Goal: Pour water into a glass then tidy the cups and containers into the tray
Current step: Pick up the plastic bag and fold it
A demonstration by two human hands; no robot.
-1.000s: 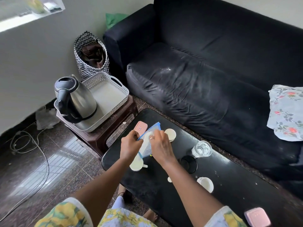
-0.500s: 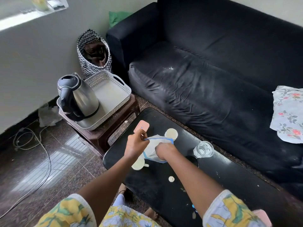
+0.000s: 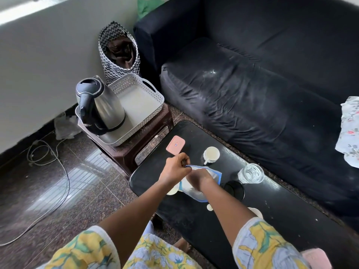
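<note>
Only one glass (image 3: 251, 173), one tray (image 3: 153, 95).

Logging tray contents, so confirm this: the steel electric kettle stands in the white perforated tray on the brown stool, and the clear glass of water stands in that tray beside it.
Wrong on the clear glass of water: the head view shows it on the black table. The steel electric kettle does stand in the white perforated tray on the brown stool.

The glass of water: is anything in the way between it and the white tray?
Yes. The white cup and pink lid sit on the table between the glass and the tray; the kettle fills the tray's near end.
</note>
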